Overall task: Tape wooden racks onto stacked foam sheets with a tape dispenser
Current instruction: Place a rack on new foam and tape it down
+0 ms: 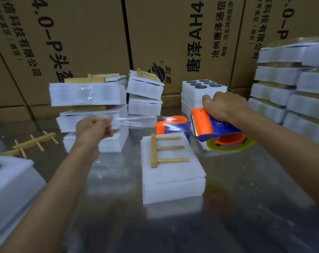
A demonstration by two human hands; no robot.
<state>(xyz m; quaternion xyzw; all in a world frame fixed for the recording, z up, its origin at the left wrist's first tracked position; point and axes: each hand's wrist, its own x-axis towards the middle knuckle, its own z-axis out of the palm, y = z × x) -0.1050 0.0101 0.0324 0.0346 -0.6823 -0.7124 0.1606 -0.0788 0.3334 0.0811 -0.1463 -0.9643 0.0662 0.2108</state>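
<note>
Right hand (226,106) gripping dispenser (215,127), held above table (246,189), toothed edge facing left. Left hand (93,127) pinching end of clear tape (135,121), stretched out above foam (173,178). Rack (166,149) lying flat on top of that two-sheet stack, untaped. Second dispenser (173,126) just behind. Taped bundles (87,94) beyond; boxes (173,33) behind.

Two tape dispensers (217,125) (173,126); two hands (94,127) (225,106); three cardboard boxes (182,42) behind; six dark discs (203,84) in foam.
</note>
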